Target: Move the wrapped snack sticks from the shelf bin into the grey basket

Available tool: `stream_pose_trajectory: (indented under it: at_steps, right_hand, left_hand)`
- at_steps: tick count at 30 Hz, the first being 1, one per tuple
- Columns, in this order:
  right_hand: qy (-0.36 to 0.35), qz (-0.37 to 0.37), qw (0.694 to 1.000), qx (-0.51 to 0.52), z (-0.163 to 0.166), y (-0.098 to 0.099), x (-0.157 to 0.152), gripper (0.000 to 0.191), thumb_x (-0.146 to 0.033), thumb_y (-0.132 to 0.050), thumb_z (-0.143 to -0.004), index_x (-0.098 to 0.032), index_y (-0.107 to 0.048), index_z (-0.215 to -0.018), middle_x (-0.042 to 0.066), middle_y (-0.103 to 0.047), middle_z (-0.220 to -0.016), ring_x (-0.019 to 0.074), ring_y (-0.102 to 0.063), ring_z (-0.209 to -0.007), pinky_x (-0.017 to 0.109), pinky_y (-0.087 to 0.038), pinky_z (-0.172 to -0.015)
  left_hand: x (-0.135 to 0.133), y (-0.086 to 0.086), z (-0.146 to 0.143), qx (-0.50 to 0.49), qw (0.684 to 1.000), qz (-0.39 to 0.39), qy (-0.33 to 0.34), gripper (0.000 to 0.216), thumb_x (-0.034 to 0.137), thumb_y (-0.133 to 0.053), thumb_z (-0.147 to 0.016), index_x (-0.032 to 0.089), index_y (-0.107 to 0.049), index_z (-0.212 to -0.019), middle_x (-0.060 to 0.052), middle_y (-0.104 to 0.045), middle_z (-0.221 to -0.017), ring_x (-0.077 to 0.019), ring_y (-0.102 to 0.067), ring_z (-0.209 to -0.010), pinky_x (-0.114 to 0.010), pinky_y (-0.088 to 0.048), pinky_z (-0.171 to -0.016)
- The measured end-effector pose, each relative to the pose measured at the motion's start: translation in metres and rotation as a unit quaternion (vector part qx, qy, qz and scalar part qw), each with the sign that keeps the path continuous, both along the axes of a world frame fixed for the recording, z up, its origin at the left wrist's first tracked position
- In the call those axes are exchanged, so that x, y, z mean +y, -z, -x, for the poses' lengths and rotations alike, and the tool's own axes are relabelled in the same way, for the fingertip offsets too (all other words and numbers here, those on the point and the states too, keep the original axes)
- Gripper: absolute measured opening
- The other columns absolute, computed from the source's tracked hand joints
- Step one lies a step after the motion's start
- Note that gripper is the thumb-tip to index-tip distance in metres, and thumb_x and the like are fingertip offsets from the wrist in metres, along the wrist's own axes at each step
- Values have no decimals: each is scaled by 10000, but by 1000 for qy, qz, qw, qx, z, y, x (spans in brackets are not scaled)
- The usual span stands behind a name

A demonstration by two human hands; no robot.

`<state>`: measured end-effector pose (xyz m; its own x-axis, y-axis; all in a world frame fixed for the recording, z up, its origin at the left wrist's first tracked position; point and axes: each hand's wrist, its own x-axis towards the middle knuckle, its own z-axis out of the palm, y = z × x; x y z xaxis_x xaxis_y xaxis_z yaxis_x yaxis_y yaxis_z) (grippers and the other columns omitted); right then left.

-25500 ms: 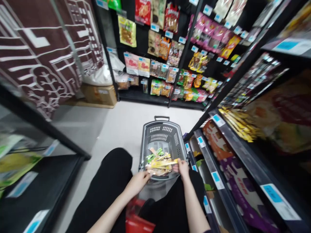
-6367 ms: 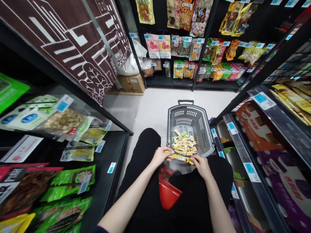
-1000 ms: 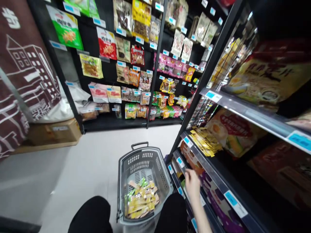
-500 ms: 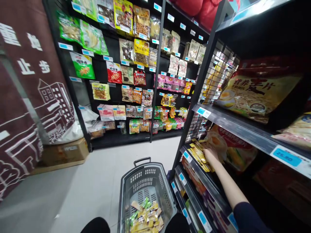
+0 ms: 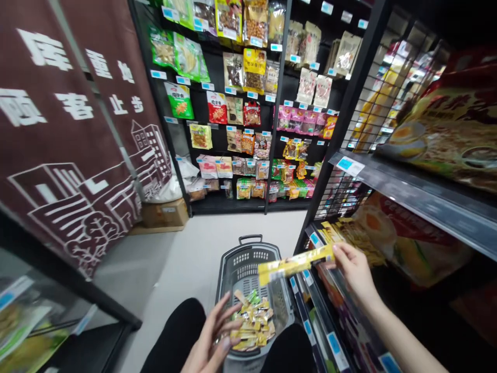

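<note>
Thumb and fingers of the right hand [image 5: 355, 272] pinch one end of a long yellow packet [image 5: 297, 264], whose free end points toward nine o'clock, over the basket [image 5: 248, 263]. The left hand [image 5: 212, 336] has its fingers spread and slightly curled, holding nothing, at the basket's eight o'clock. Inside the basket, heaped toward six o'clock, lie loose stick packets [image 5: 254, 326] (mostly yellow, a few green and tan ones among them). The basket's handle [image 5: 250, 238] stands at twelve. Beyond the right hand, at the basket's two o'clock, more yellow packets [image 5: 361, 239] lie on a shelf. Farther out, a snack rack [image 5: 233, 208] fills twelve o'clock, and a cardboard box [image 5: 165, 215] sits at ten.
</note>
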<state>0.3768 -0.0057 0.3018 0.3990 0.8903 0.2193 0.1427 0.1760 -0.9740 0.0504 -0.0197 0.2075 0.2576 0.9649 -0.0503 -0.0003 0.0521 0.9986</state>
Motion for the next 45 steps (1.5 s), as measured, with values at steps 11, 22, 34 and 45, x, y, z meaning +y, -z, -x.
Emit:
stream_pose_trajectory:
  at_steps: [11, 22, 34, 45]
  right_hand:
    - [-217, 120, 966, 78, 40, 58, -58, 351, -417, -598, -803, -216, -596, -1091, 25, -673, -712, 190, -671, -580, 340, -572, -607]
    - [-408, 133, 903, 38, 20, 73, -61, 132, -256, -679, -754, -225, -724, -875, 67, -616, -905, 173, -682, -632, 259, -560, -537]
    - [-405, 206, 890, 18, 16, 80, -57, 180, -337, -611, -797, -177, -688, -765, 52, -558, -881, 107, -611, -527, 240, -541, -484]
    - [-312, 252, 916, 11, 9, 81, -51, 242, -351, -728, -665, -157, -592, -616, 1, -571, -664, 109, -556, -478, 227, -463, -444]
  left_hand:
    - [-26, -47, -26, -65, 990, 109, 63, 303, 316, -699, -711, 186, -673, -984, -41, -672, -799, -172, -641, -682, -267, -533, -612]
    - [-29, -55, -35, 44, 998, 23, 24, 191, 195, -768, -598, 174, -743, -786, -89, -701, -986, -243, -637, -939, -344, -501, -853]
    - [-37, -19, -54, -84, 985, 142, -44, 51, 112, -747, -556, 114, -696, -559, -117, -663, -1057, -144, -644, -525, -315, -555, -534]
    - [-14, -24, -74, 58, 998, 34, -16, 163, 184, -770, -555, 115, -626, -524, -85, -621, -915, -186, -617, -781, -281, -522, -630]
